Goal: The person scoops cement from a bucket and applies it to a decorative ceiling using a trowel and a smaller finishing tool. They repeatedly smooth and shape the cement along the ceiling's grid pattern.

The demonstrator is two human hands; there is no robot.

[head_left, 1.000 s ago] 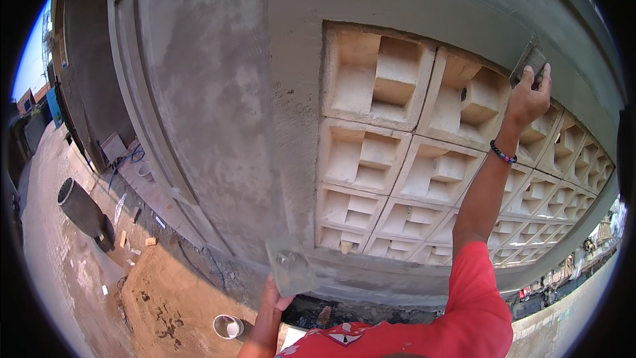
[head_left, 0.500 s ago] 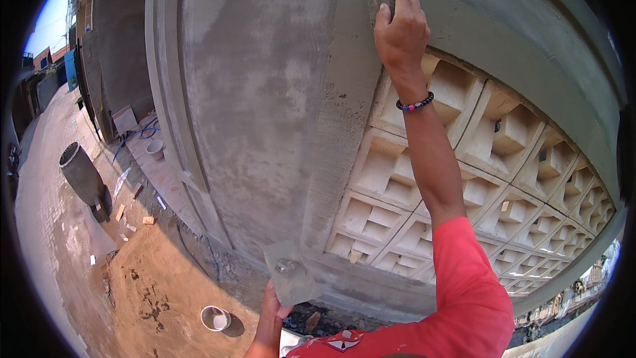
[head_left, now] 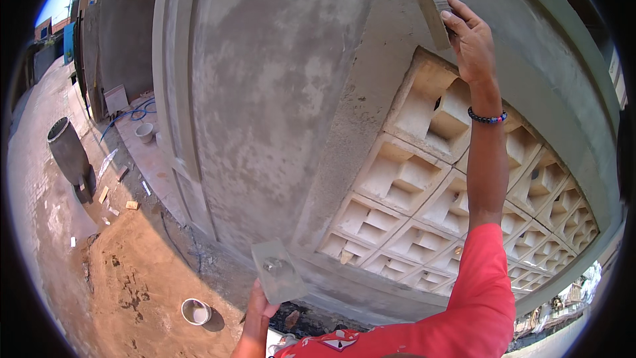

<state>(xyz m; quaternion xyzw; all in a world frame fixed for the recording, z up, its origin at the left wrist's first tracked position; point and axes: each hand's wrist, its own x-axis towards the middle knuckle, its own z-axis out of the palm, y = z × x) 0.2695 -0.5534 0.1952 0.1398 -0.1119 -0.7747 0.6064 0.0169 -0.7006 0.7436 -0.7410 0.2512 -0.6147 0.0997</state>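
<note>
1. Since half a second ago, right hand (head_left: 472, 38) has swung its float (head_left: 430, 8) rightward along the wall (head_left: 278, 93), above the blocks (head_left: 424, 159).
2. Right fingers stay clamped on it.
3. Left hand (head_left: 260, 305) grips a hawk (head_left: 278, 270), low.

Left hand (head_left: 260, 306) mostly behind the mortar board (head_left: 278, 270), its wrist cut by the lower edge.

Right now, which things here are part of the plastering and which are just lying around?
In use:
- right hand pressing a float to the rendered wall
- left hand holding a mortar board

Lying about:
- white bucket on the sand
- dark barrel
- blue hose
- wood scraps
</note>
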